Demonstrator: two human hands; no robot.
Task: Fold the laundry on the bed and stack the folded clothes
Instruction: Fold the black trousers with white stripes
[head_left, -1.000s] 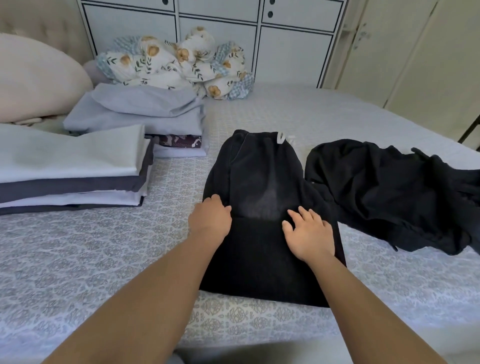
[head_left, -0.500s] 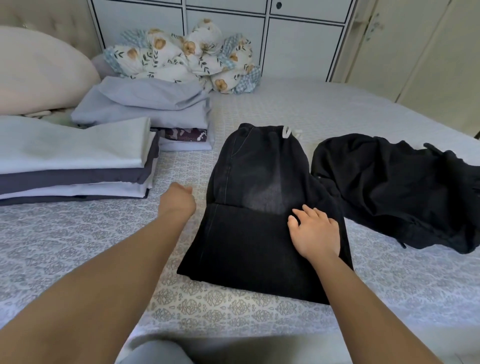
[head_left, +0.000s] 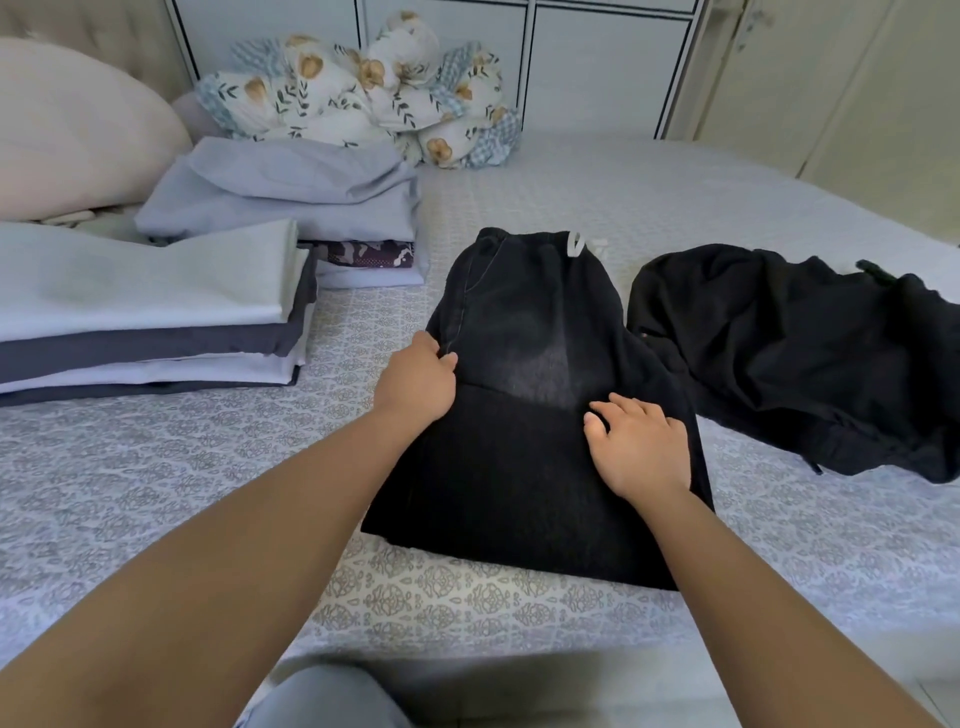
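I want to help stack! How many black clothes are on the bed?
2. The black jeans lie partly folded in the middle under both hands. The crumpled black garment lies to their right, unfolded. Dark layers in the left stack look navy or grey; I can't tell if more are hidden.

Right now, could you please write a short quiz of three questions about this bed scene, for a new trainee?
1. True or false: the black jeans are already folded and placed on a stack.
2. Which hand pinches the jeans at their side seam?
A. left hand
B. right hand
C. neither
3. Fill in: the crumpled black garment lies on the ______ side of the jeans, seen from the person.

Key:
1. False. The jeans lie partly folded on the bedspread, apart from the near stack of folded clothes.
2. A. The right hand lies on the cloth with its fingers loosely spread.
3. right
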